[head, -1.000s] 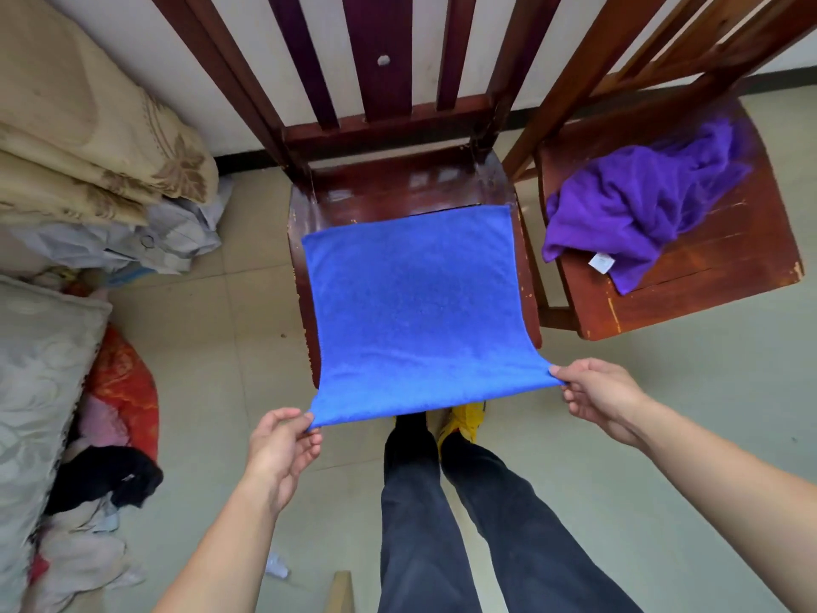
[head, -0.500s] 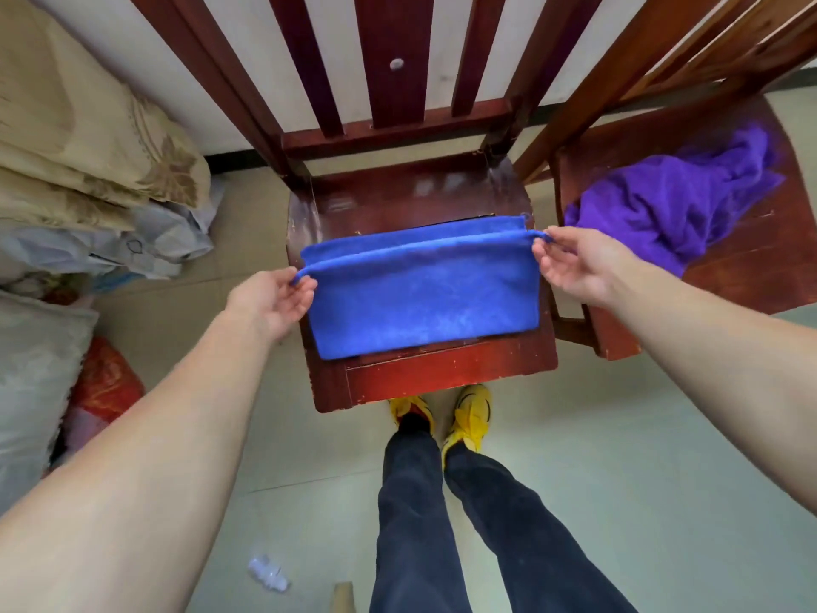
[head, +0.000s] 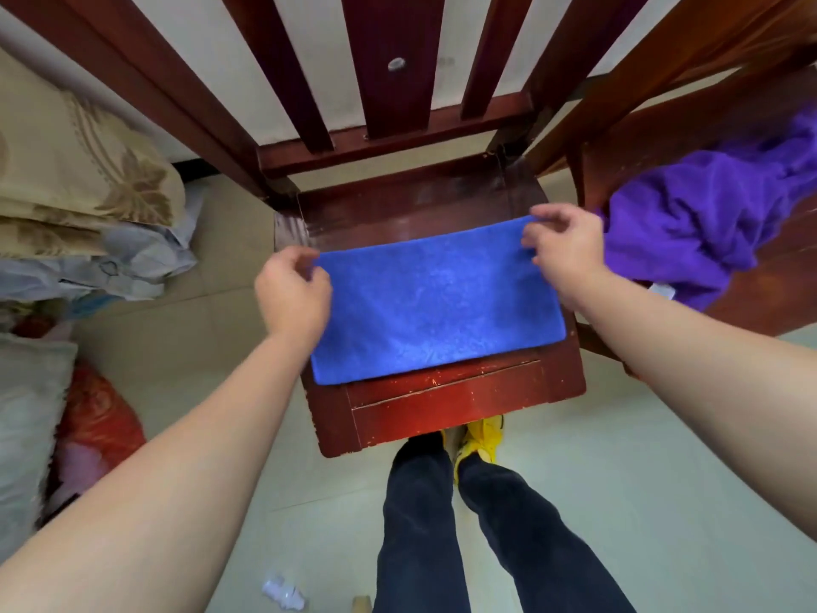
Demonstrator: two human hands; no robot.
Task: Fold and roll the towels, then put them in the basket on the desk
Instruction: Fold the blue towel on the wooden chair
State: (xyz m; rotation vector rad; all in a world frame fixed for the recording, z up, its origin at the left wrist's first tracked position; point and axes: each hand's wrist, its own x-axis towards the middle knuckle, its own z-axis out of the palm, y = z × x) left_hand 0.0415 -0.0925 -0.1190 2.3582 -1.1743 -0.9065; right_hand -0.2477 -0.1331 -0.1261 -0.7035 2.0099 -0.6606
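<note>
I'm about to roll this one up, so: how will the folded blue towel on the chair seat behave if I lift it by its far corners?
The blue towel is probably floppy: thin plush cloth lying flat on the chair seat, so it would likely sag and unfold. It looks light, with the left hand and right hand pinching only its corners. Its nap probably resists sliding.

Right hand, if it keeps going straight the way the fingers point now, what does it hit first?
The right hand pinches the folded blue towel's far right corner, fingers pointing left and slightly away. Going straight on, it would probably skim the bare chair seat behind the towel first; depth is uncertain.
</note>
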